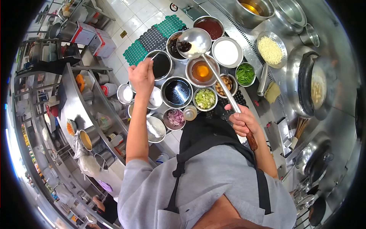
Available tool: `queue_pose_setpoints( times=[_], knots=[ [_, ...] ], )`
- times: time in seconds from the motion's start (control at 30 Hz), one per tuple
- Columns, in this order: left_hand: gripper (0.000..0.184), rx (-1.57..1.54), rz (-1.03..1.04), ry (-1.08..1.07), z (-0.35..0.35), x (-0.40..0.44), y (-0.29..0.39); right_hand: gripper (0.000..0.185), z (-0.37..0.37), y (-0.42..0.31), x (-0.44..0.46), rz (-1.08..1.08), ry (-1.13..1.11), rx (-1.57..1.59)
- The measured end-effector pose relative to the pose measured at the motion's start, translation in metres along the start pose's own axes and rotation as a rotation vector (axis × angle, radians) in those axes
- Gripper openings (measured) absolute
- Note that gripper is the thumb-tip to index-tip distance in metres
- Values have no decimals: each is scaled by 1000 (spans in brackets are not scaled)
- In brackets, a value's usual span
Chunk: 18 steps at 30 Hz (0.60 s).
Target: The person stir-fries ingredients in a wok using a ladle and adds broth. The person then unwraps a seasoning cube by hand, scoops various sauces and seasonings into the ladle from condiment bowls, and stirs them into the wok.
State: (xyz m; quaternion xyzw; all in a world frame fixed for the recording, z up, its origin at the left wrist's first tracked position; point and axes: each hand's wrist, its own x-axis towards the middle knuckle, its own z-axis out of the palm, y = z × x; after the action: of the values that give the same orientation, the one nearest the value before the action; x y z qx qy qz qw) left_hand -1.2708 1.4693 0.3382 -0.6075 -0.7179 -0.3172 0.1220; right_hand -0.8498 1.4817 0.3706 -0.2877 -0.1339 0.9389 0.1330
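Note:
My right hand point(244, 120) is closed round the long handle of a metal ladle point(194, 36). Dark sauce and something pale lie in the ladle's bowl, which is over the back bowls. My left hand point(142, 76) pinches a thin utensil point(155, 55) at the edge of a bowl of black liquid point(161, 65). Around them are an egg yolk bowl point(201, 71), a dark liquid bowl point(176, 91), chopped green pieces point(205, 98), sliced purple onion point(175, 117), a white-filled bowl point(226, 52) and red sauce point(209, 28).
At the right, a wok point(318, 86) sits on the steel stove, with a strainer of pale shreds point(271, 50) nearby. Steel shelving point(76, 103) lines the left. Green and black mats point(152, 40) lie on the tiles. Part of another person point(106, 208) shows at bottom left.

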Motion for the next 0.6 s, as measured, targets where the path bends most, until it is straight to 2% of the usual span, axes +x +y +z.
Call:
queue_pose_setpoints(
  times=[0.07,0.1,0.2,0.27,0.3,0.4,0.47,0.53,0.6],
  knots=[
    [12,-148,-163,15,18,-8,-15,37,-4,1,-5,-20,9,22],
    [15,-131,-173,-25,32,-12,-24,38,-4,0,-9,-29,32,11],
    [19,-143,-262,-202,82,-24,-29,39,-3,-2,-19,-54,88,-20],
    [19,-135,-357,-396,106,-27,-26,40,-7,-4,-23,-71,109,-39],
    [18,-329,-478,-420,114,-28,-27,39,-12,-4,-24,-79,114,-37],
    [17,-976,-1049,-521,115,-28,-44,40,-10,-8,-28,-87,148,-51],
    [14,-1144,-1216,-573,102,-28,-54,40,-11,-8,-28,-85,147,-46],
    [14,-1280,-1233,-555,85,-28,-59,39,-10,-8,-25,-81,141,-54],
    [15,-1331,-1114,-528,68,-21,-52,39,-7,-8,-22,-71,138,-73]
  ],
)
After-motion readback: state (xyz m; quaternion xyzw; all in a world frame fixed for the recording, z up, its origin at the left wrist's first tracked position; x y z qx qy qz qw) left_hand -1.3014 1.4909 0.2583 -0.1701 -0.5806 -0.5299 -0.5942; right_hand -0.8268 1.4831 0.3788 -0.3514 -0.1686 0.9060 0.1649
